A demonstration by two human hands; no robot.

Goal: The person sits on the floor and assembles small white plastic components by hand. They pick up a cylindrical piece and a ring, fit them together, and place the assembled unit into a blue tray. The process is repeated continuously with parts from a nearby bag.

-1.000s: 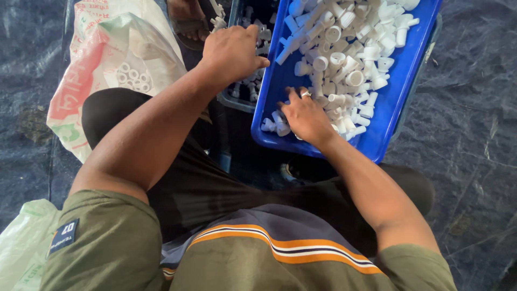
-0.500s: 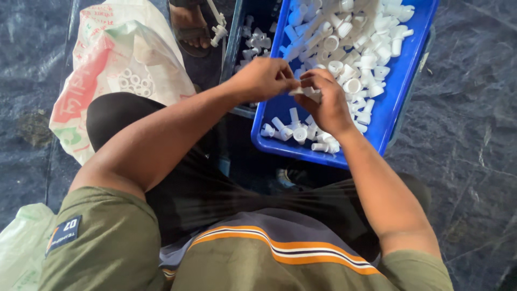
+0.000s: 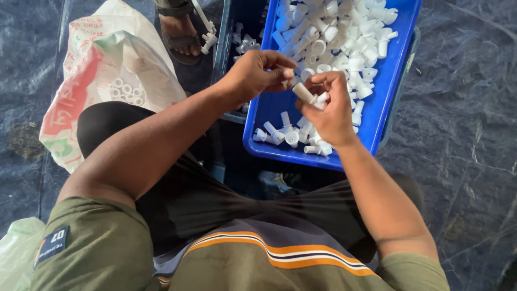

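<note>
We hold a white plastic tube fitting (image 3: pixel 303 92) pinched in our right hand (image 3: pixel 329 110), above the blue tray (image 3: pixel 389 91). Our left hand (image 3: pixel 257 73) pinches something small beside it; we cannot tell what. We should keep both aligned. A printed sack (image 3: pixel 102 81) and a sandalled foot (image 3: pixel 180 27) crowd our left.

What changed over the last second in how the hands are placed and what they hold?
The left hand left the dark bin and moved right to meet the right hand, which rose from the blue tray holding a white plastic tube piece. Tray, bin and printed sack stayed put.
</note>
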